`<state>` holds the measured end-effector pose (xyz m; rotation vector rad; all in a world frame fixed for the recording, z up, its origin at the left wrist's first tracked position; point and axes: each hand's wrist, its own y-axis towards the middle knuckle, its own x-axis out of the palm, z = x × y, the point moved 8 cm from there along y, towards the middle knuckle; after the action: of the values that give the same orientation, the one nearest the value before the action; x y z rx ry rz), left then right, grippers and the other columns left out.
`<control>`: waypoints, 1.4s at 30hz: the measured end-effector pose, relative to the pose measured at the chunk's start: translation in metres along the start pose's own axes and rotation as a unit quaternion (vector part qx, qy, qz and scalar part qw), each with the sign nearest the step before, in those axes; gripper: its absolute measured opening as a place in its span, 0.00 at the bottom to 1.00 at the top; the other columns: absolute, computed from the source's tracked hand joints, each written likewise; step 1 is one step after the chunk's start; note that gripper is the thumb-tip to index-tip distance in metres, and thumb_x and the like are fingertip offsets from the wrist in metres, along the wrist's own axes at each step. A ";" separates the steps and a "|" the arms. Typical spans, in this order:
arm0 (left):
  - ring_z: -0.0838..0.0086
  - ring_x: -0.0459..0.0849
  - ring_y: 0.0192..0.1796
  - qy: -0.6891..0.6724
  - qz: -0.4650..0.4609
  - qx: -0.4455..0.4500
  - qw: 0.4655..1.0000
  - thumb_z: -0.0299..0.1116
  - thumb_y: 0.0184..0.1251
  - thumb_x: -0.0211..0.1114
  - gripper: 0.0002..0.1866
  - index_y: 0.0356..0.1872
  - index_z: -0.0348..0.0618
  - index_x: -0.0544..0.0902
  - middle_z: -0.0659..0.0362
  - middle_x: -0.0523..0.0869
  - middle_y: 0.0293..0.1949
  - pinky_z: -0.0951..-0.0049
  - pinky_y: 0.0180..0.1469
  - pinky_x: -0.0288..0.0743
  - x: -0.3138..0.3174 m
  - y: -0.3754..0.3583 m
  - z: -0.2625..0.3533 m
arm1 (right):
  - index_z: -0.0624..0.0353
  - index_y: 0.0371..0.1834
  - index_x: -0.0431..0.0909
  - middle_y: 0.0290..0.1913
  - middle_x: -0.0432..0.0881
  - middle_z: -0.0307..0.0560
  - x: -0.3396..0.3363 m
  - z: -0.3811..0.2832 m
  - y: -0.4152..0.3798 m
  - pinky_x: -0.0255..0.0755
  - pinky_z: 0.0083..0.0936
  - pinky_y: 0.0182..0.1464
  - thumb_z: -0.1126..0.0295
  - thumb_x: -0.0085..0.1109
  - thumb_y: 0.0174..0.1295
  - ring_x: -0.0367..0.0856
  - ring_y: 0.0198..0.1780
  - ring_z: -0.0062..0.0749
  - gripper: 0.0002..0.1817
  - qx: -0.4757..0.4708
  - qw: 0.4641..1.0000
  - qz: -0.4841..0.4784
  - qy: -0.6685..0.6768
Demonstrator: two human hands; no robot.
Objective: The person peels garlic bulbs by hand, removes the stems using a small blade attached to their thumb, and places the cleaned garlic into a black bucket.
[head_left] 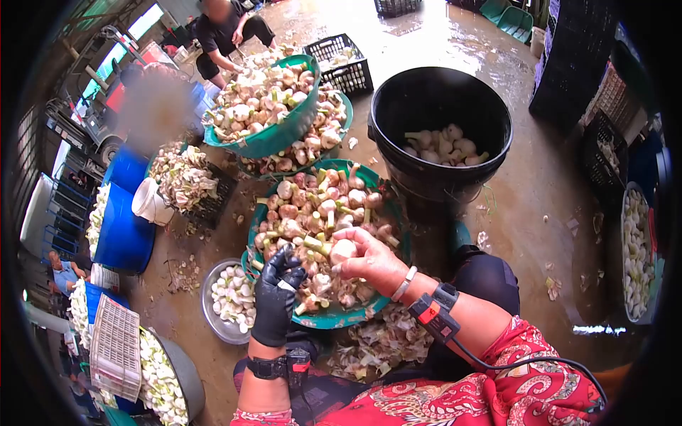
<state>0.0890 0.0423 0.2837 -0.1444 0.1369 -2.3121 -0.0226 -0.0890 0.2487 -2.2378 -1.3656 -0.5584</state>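
My right hand [376, 263], bare with a bracelet at the wrist, pinches a garlic bulb [343, 251] whose cut green stem points left. My left hand [277, 292] wears a black glove and is just left of that bulb, fingers curled. A small pale piece shows at its fingers; I cannot make out what it is. Both hands are above a green basin [355, 316] heaped with unpeeled garlic bulbs [291, 211]. Left of the glove, a metal bowl [207, 310] holds peeled white garlic [233, 295].
Beyond the basin stands a black bucket [426, 177] with garlic inside. Stacked green baskets [284, 135] of garlic are at upper left, near a black crate [355, 77]. Peelings [383, 344] lie below the basin. Blue tubs [124, 238] stand left; other people work farther back.
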 end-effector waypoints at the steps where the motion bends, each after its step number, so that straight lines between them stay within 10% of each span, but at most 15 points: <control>1: 0.77 0.81 0.43 -0.003 -0.004 -0.036 0.999 0.23 0.67 0.58 0.19 0.59 0.35 0.72 0.58 0.81 0.43 0.76 0.47 0.77 -0.004 -0.004 -0.011 | 0.56 0.56 0.71 0.42 0.76 0.35 0.006 -0.002 0.002 0.74 0.20 0.43 0.76 0.68 0.49 0.76 0.43 0.19 0.28 -0.031 0.998 -0.017 -0.051; 3: 0.78 0.81 0.43 0.097 -0.144 0.057 0.983 0.26 0.70 0.56 0.14 0.54 0.34 0.74 0.59 0.82 0.42 0.76 0.47 0.76 0.015 -0.010 0.003 | 0.52 0.56 0.72 0.45 0.77 0.36 0.027 -0.004 0.002 0.74 0.21 0.46 0.76 0.70 0.47 0.76 0.45 0.20 0.30 -0.084 0.990 -0.082 -0.083; 4: 0.78 0.81 0.42 0.324 -0.148 0.256 0.898 0.27 0.71 0.55 0.11 0.50 0.34 0.76 0.61 0.82 0.41 0.76 0.47 0.76 0.027 -0.018 0.021 | 0.50 0.56 0.72 0.48 0.77 0.42 0.029 -0.018 -0.009 0.74 0.27 0.49 0.78 0.69 0.44 0.78 0.48 0.29 0.32 -0.208 0.942 -0.038 -0.262; 7: 0.78 0.82 0.41 -0.037 -0.113 0.048 0.992 0.31 0.71 0.57 0.11 0.47 0.35 0.78 0.60 0.83 0.41 0.75 0.45 0.77 0.023 -0.001 -0.015 | 0.53 0.55 0.73 0.50 0.77 0.50 0.043 -0.038 -0.020 0.74 0.35 0.52 0.79 0.66 0.41 0.76 0.54 0.48 0.31 -0.326 0.856 -0.035 -0.399; 14: 0.77 0.83 0.39 -0.090 -0.061 -0.034 0.993 0.31 0.70 0.60 0.11 0.47 0.35 0.79 0.60 0.84 0.40 0.75 0.43 0.78 0.013 0.005 -0.019 | 0.55 0.59 0.72 0.49 0.77 0.48 0.033 -0.030 -0.012 0.74 0.30 0.51 0.78 0.67 0.42 0.79 0.50 0.39 0.34 -0.307 0.884 -0.010 -0.353; 21: 0.78 0.82 0.35 -0.033 -0.067 -0.047 0.996 0.23 0.62 0.59 0.09 0.42 0.34 0.82 0.61 0.84 0.35 0.75 0.39 0.78 0.010 0.006 -0.019 | 0.58 0.67 0.65 0.44 0.76 0.38 0.016 0.017 0.004 0.75 0.21 0.42 0.76 0.64 0.56 0.75 0.40 0.19 0.33 -0.091 0.994 -0.019 -0.064; 27: 0.79 0.81 0.38 0.054 -0.053 -0.015 0.997 0.20 0.58 0.58 0.14 0.47 0.33 0.80 0.61 0.85 0.39 0.75 0.42 0.77 0.000 0.014 -0.039 | 0.59 0.59 0.67 0.41 0.79 0.43 0.018 0.039 0.010 0.71 0.22 0.31 0.63 0.48 0.67 0.79 0.35 0.30 0.19 0.118 0.967 -0.071 0.214; 37: 0.80 0.81 0.39 -0.066 -0.058 -0.014 0.996 0.23 0.59 0.62 0.14 0.48 0.34 0.80 0.62 0.85 0.38 0.77 0.45 0.76 0.010 0.004 -0.022 | 0.56 0.48 0.70 0.39 0.79 0.47 0.021 0.033 0.010 0.70 0.27 0.31 0.61 0.47 0.65 0.78 0.32 0.34 0.14 0.112 0.974 -0.068 0.187; 40: 0.82 0.80 0.36 0.007 -0.056 -0.009 0.998 0.24 0.60 0.63 0.11 0.44 0.35 0.82 0.64 0.85 0.35 0.77 0.40 0.75 0.008 0.004 -0.027 | 0.57 0.47 0.71 0.32 0.78 0.44 0.014 0.037 0.004 0.68 0.21 0.27 0.60 0.46 0.65 0.77 0.29 0.30 0.14 0.186 0.976 -0.054 0.096; 42: 0.70 0.83 0.35 0.251 -0.065 0.177 0.949 0.22 0.55 0.61 0.14 0.44 0.37 0.83 0.58 0.85 0.35 0.70 0.39 0.75 0.004 0.009 -0.013 | 0.61 0.49 0.73 0.35 0.82 0.50 0.024 0.053 -0.004 0.73 0.25 0.29 0.56 0.46 0.65 0.80 0.30 0.36 0.20 0.274 0.927 -0.164 0.195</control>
<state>0.0912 0.0337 0.2693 0.6382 -0.0365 -2.4160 -0.0107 -0.0395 0.2197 -1.3795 -1.4636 -0.6002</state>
